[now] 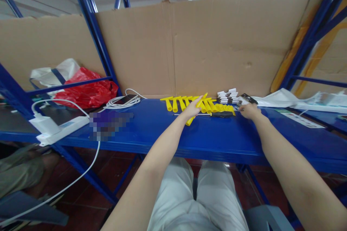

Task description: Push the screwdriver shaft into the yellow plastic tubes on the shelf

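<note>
My left hand (193, 109) is closed around a yellow T-shaped plastic part (189, 121), above the blue shelf. Several like yellow parts (175, 105) stand in a row along the cardboard, and a stack of small yellow pieces (225, 108) lies at the row's right end. In front of them rests a screwdriver with a black handle (222, 114). My right hand (249, 110) reaches down by some small metal pieces beside a black card (248, 98); its fingers are pressed together, and what they hold is too small to name. White-and-dark packets (228, 96) are piled behind.
On the left are a red plastic bag (86, 88), a coiled white cable (121, 103) with a phone, and a white power strip (63, 130). White wrapping (284, 99) and a printed sheet (300, 118) lie right. Blue posts frame the cardboard (217, 43). A person's leg shows lower left.
</note>
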The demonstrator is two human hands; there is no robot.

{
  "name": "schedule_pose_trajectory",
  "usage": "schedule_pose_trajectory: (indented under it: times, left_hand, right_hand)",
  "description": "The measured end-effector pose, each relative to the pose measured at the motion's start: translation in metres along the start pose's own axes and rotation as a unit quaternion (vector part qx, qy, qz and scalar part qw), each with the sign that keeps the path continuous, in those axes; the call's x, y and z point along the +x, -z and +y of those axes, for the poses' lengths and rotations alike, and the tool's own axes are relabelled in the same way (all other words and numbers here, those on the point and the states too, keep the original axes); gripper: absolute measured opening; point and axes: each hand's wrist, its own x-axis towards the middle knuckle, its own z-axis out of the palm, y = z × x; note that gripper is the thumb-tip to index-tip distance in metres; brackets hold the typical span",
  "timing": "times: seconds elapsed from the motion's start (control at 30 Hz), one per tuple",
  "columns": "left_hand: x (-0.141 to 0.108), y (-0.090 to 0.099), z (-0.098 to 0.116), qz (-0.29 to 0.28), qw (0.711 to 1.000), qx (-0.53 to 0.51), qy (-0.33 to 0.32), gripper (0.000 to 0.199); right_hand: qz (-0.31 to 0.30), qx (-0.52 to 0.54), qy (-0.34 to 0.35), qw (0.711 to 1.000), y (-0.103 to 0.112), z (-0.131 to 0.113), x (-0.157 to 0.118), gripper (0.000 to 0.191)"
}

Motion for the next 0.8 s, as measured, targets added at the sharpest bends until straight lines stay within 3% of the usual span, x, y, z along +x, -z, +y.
schedule_pose_trajectory:
  times: [0.2,0.53,0.8]
  left_hand:
    - [-0.003,-0.001,0.002,-0.009,1.0,-0.003,-0.005,0.077]
    - [-0.001,-0.004,0.002,-0.032,0.999,0.026,-0.025,0.081]
    - [-0.007,-0.004,0.008,-0.039,0.998,0.039,-0.018,0.079]
  right_hand:
    - [-0.037,-0.006,-0.017,0.999,0.01,-0.011,-0.01,0.022]
    - [-0.008,-0.032,0.0,0.999,0.006,-0.015,-0.01,0.02]
    - [-0.028,-0.037,0.0,0.999,0.011,-0.021,-0.016,0.024]
